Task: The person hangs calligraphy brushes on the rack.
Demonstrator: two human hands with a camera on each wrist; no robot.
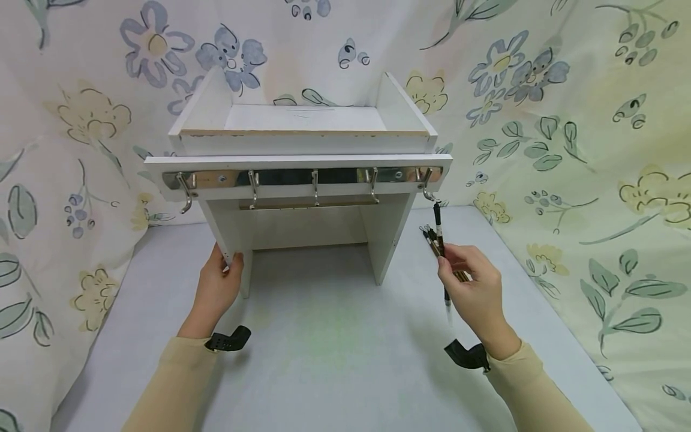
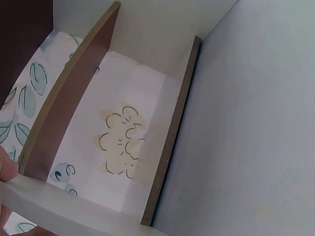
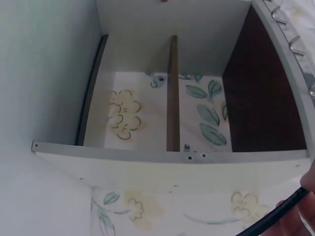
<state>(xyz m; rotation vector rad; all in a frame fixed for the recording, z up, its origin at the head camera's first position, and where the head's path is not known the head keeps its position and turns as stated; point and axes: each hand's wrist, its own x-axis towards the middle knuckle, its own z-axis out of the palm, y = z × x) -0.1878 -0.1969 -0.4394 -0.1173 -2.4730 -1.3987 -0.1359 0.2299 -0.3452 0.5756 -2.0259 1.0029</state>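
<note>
The white shelf unit (image 1: pixel 302 174) stands on the grey table (image 1: pixel 335 360) in front of me, against the flowered cloth (image 1: pixel 594 120), with a metal hook rail (image 1: pixel 302 178) across its front. My left hand (image 1: pixel 216 288) grips the lower edge of the unit's left side panel, thumb curled round the front, steadying it. My right hand (image 1: pixel 475 288) pinches a black brush pen (image 1: pixel 439 240) near its middle; the pen's top loop seems to be at the rightmost hook (image 1: pixel 428 187), though I cannot tell whether it is fully caught. More pens (image 1: pixel 430 239) lie on the table just beside my right fingers. I judge I am hanging the pen; next I need to let it settle onto the hook and ease my pinch off.
</note>
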